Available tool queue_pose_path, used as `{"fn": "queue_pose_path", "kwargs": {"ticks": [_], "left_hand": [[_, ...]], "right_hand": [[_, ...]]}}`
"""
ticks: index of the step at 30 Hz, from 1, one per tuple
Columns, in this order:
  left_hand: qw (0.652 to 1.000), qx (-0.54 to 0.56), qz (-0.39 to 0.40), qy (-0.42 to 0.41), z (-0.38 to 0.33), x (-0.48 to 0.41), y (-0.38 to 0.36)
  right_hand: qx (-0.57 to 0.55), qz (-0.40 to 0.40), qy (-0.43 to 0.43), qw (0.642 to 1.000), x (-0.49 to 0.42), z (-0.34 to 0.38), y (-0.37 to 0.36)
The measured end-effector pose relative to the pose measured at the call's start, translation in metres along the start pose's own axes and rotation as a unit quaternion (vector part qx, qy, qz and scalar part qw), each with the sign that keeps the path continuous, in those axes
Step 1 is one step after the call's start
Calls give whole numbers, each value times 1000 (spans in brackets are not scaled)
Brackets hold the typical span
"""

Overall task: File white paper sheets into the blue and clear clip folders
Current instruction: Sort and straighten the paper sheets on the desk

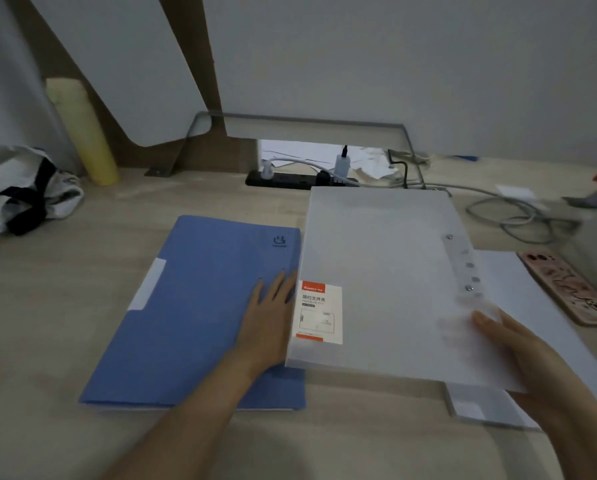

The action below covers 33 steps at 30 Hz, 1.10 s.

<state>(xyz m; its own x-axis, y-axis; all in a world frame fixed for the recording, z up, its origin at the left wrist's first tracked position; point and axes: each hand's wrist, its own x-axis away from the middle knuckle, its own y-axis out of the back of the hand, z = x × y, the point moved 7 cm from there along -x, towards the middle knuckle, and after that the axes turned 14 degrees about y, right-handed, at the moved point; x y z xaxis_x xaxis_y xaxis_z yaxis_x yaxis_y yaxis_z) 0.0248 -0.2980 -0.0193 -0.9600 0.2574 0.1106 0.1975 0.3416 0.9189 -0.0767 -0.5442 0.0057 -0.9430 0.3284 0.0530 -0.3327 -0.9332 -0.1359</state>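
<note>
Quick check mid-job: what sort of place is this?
Likely an office or study desk: a wooden desktop against a grey partition, a power strip with plugs and loose cables, plus a blue folder and a clear folder laid out.

Place: office-style workspace.
Table: pale wood-grain table (65,323) against grey partition panels (359,64).
Power: black power strip (283,181) with plugs (340,166), loose grey cables (519,216).
Stationery: blue card folder (193,306), frosted clear plastic folder (376,244).
</note>
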Motion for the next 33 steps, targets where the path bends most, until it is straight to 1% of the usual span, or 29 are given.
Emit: {"fn": "queue_pose_path", "kwargs": {"ticks": [1, 2, 3, 4, 6, 8, 10, 15, 18, 20, 23, 24, 25, 27, 30, 32, 33], "left_hand": [[999, -32, -4, 31, 22, -8, -7], [995, -90, -9, 35, 37, -16, -12], [995, -92, -4, 37, 49, -16, -9], [996, -80, -30, 27, 62, -20, -4], [996, -83, -37, 23, 83, -15, 7], [995, -78, -48, 36, 111, -15, 18], [995, -76, -41, 48, 133, -12, 26], [996, -42, -54, 61, 162, -3, 42], [996, 6, -48, 79, 153, -2, 43], [992, 79, -35, 90, 134, 2, 39], [969, 224, 48, 97, 91, 13, 22], [961, 243, 75, 107, 81, 15, 15], [959, 239, 90, 121, 74, 16, 10], [953, 249, 98, 140, 71, 12, 5], [939, 290, 112, 147, 68, 11, 4], [933, 309, 112, 147, 67, 15, 6], [929, 319, 113, 149, 66, 18, 7]], "right_hand": [[5, -1, -4, 1000, 1, -1, 0], [10, -2, -8, 1000, 2, -3, -1], [18, -1, -12, 1000, 3, -5, -2], [26, 2, -16, 1000, 5, -8, -5], [45, 10, -27, 999, 7, -14, -12], [68, 17, -35, 997, 9, -20, -23], [86, 25, -43, 995, 11, -26, -34], [161, 44, -55, 984, 11, -41, -49], [220, 12, -51, 974, 11, -45, -50], [270, -8, -43, 962, 10, -45, -50], [367, 4, -28, 930, 13, -43, -55], [394, 9, -22, 919, 15, -41, -57], [408, 11, -14, 913, 16, -39, -59], [421, 6, -10, 907, 19, -36, -62], [430, 9, 6, 903, 20, -34, -63], [426, 21, 23, 904, 23, -30, -63], [402, 12, 32, 915, 25, -23, -63]]}}
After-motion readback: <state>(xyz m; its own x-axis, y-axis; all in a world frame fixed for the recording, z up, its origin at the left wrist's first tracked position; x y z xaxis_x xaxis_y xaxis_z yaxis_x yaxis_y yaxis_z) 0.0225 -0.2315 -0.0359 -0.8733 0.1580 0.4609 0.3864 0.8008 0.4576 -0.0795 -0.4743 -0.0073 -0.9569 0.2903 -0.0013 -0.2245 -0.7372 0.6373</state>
